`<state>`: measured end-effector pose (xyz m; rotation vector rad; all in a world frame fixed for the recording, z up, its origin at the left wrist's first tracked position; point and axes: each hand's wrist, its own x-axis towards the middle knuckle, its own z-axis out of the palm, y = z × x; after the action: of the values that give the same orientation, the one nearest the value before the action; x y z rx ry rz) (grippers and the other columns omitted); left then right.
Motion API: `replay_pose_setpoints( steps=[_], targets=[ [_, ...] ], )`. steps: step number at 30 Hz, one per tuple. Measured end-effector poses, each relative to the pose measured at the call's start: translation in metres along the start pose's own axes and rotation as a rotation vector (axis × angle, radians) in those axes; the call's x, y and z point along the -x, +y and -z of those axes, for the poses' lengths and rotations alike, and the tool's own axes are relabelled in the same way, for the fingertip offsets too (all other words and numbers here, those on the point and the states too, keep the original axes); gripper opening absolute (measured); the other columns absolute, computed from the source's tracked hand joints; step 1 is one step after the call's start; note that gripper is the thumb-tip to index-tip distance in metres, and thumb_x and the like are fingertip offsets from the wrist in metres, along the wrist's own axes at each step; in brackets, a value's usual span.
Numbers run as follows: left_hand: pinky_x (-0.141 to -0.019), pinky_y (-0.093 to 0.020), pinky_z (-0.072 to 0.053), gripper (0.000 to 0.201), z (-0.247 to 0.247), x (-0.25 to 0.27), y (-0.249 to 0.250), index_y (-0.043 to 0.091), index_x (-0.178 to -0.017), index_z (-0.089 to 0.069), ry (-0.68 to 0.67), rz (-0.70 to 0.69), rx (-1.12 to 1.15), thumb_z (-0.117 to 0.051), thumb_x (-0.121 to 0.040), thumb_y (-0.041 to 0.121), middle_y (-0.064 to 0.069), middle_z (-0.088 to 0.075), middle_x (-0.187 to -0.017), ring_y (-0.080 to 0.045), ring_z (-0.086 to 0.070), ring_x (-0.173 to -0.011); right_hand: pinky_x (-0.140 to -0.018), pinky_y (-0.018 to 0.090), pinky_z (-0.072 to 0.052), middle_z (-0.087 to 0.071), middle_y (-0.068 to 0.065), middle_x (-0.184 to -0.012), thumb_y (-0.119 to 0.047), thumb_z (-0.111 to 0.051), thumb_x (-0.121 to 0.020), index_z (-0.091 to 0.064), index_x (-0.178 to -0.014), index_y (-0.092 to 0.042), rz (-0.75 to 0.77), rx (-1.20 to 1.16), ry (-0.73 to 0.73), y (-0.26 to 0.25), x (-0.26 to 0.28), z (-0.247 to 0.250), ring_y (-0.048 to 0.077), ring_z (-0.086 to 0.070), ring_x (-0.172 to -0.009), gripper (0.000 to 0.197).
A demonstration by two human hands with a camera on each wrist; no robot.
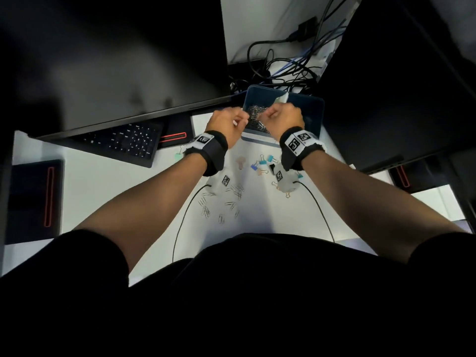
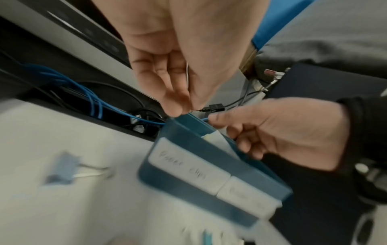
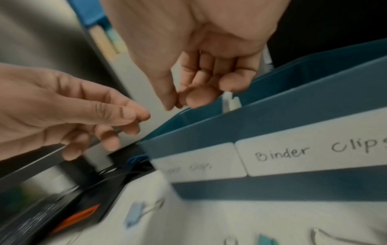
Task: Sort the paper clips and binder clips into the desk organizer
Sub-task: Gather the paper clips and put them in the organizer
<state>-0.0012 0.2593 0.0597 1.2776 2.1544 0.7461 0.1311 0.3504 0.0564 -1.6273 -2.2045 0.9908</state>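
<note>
The blue desk organizer (image 1: 320,112) stands at the back of the white desk, with labels "Paper clips" (image 2: 184,164) and "Binder Clips" (image 3: 314,149) on its front. A heap of silver paper clips (image 1: 253,112) lies in its left compartment. My left hand (image 1: 242,121) hovers at that compartment's edge, thumb and fingers (image 2: 180,110) pinched on a thin wire paper clip (image 2: 187,74). My right hand (image 1: 265,116) is above the heap, fingers (image 3: 188,97) curled, no clip showing in them. Loose paper clips (image 1: 231,195) and coloured binder clips (image 1: 262,163) lie on the desk nearer me.
A mint binder clip (image 1: 178,156) lies by my left wrist. A black keyboard (image 1: 128,140) and a monitor (image 1: 103,60) are on the left, a second monitor (image 1: 399,73) on the right. Tangled cables (image 1: 291,68) lie behind the organizer. Thin black wrist cables (image 1: 180,222) cross the desk.
</note>
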Motion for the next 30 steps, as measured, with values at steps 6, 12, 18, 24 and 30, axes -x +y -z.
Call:
replay_pose_setpoints(
  steps=[6,12,18,24,30],
  targets=[
    [-0.089,-0.035,-0.048,0.034,0.014,0.085,-0.091,0.024,-0.123,-0.051,-0.223,0.161,-0.399,-0.053,-0.090,0.031,-0.006,-0.059,-0.117,-0.027,-0.060,-0.104,-0.084,0.036,-0.053,-0.063,0.005,-0.108,-0.023,-0.051,-0.092,-0.067,-0.106,-0.025,0.344,0.281,-0.409,0.010,0.069,-0.042,0.026,-0.063,-0.095,0.021],
    [-0.101,-0.038,-0.043,0.044,0.005,0.155,-0.152,0.019,-0.131,-0.045,-0.285,0.410,-0.373,-0.057,-0.088,0.021,-0.008,-0.046,-0.132,-0.029,-0.052,-0.118,-0.096,0.043,-0.047,-0.037,0.014,-0.136,-0.001,-0.051,-0.084,-0.044,-0.136,-0.010,0.333,0.582,-0.600,0.019,0.111,-0.087,0.033,-0.043,-0.124,0.053],
    [-0.105,-0.038,-0.042,0.051,-0.026,0.165,-0.135,0.016,-0.137,-0.042,-0.305,0.261,-0.293,-0.058,-0.088,0.015,-0.011,-0.039,-0.136,-0.030,-0.048,-0.123,-0.106,0.040,-0.042,-0.037,0.011,-0.140,0.008,-0.052,-0.081,-0.039,-0.144,-0.011,0.480,0.546,-0.721,0.028,0.138,-0.098,0.028,-0.037,-0.130,0.066],
    [-0.100,-0.039,-0.046,0.049,-0.031,0.166,-0.125,0.019,-0.137,-0.041,-0.240,0.214,-0.282,-0.053,-0.090,0.022,-0.006,-0.042,-0.135,-0.026,-0.051,-0.120,-0.102,0.038,-0.046,-0.045,0.008,-0.133,0.002,-0.048,-0.086,-0.048,-0.136,-0.017,0.289,0.310,-0.517,0.050,0.136,-0.082,0.025,-0.051,-0.121,0.054],
    [-0.101,-0.042,-0.044,0.070,-0.025,0.156,-0.120,0.022,-0.147,-0.022,-0.322,0.262,-0.410,-0.046,-0.084,0.001,-0.011,-0.029,-0.140,-0.032,-0.043,-0.123,-0.098,0.037,-0.049,-0.047,0.007,-0.132,-0.003,-0.054,-0.086,-0.045,-0.134,-0.021,0.161,0.419,-0.574,0.059,0.150,-0.079,0.027,-0.056,-0.115,0.052]
  ],
)
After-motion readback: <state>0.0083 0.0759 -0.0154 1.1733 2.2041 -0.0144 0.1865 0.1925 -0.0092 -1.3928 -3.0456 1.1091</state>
